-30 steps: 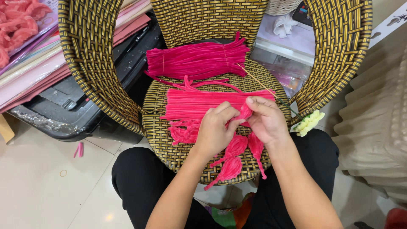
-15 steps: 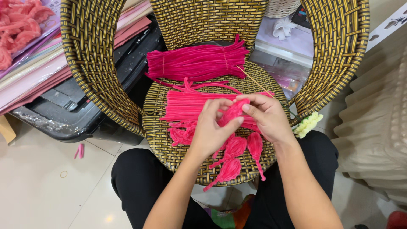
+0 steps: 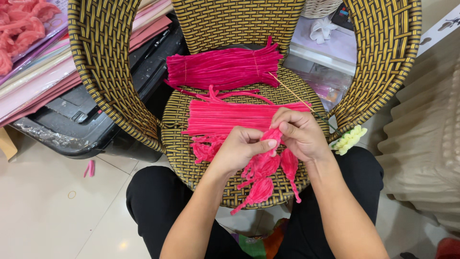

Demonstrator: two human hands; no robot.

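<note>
Left hand (image 3: 242, 148): closed on the top of the pink petal cluster (image 3: 266, 168), thumb and fingers pinching it over the front of the chair seat (image 3: 179, 148).
Right hand (image 3: 299, 134): closed too, fingertips pressed on the same cluster from the other side, touching the left hand's fingertips.
Pink petal cluster: fuzzy looped petals, hanging from both hands above the seat's front edge, loose tails pointing down toward the lap.
Loose pink stems (image 3: 235, 117): flat layer lying across the middle of the seat, just behind the hands, partly covered by them.
Finished pieces (image 3: 206, 146): small curled pink shapes on the seat, just left of the left hand.
Pink bundle (image 3: 223, 69): thick, tied, lying across the back of the seat against the backrest.
Thin stick (image 3: 294, 96): slanting across the seat's right side, behind the right hand.
Yellow flower piece (image 3: 350, 139): just off the seat's right edge.
Black tray (image 3: 76, 115): left of the chair, on the floor.
</note>
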